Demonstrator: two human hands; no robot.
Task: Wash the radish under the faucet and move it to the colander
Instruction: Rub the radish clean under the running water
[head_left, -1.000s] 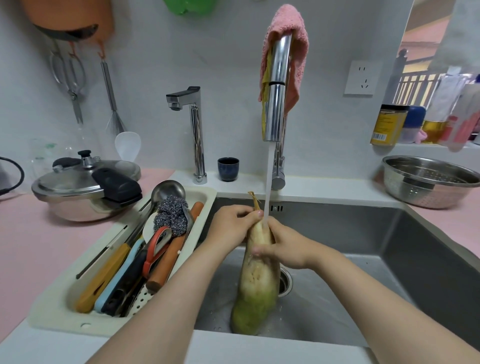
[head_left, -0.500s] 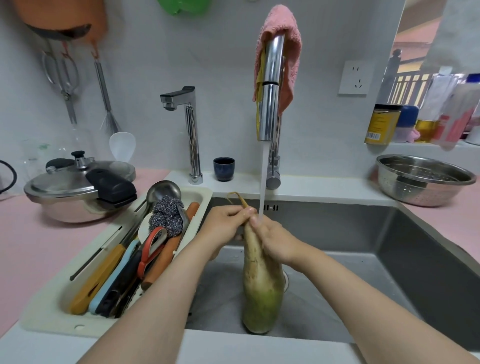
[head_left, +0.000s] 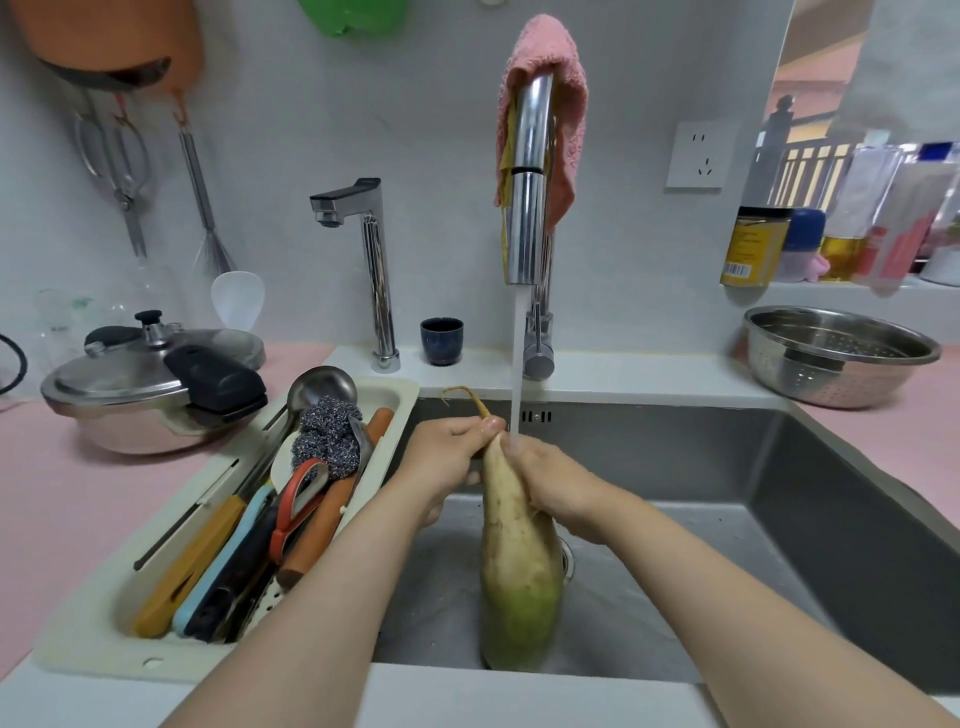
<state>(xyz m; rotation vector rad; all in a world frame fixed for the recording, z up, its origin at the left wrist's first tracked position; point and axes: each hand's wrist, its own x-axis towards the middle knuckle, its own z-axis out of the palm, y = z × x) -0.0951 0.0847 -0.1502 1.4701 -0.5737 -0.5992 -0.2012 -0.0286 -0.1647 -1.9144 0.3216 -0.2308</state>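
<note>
Both hands meet at centre frame, inside the sink. Left hand (head_left: 447, 457): fingers curled round the thin upper end of the radish (head_left: 519, 561), thumb on top. Right hand (head_left: 556, 483): wrapped round the radish just below the left hand, on its right side. Both hands grip it, and their fingertips nearly touch.

Radish position: near upright, thick green end down at the sink floor beside the drain, close to the sink's near wall. Its curled root tail projects up and left above the left hand.

Sink (head_left: 675, 457): steel basin filling centre and lower right of the frame. Open floor lies right of the radish; the right wall rises toward the pink counter (head_left: 62, 499).

Utensil tray (head_left: 104, 623): lower left, against the sink's left rim, packed with handled tools, a ladle (head_left: 322, 387) and a steel scourer (head_left: 327, 441). It borders the left forearm.

Pressure cooker (head_left: 150, 395): left of frame, on the counter behind the tray.

Colander (head_left: 831, 389): right edge of frame, on the counter past the sink's far right corner, well apart from the hands.

Faucet (head_left: 527, 208): upper centre, a pink cloth (head_left: 545, 47) draped over its arch. Its water stream (head_left: 517, 364) falls onto the right hand's fingers at the radish's upper end.

Second tap (head_left: 374, 270) and a dark cup (head_left: 441, 340): on the ledge behind the sink, left of the faucet.
</note>
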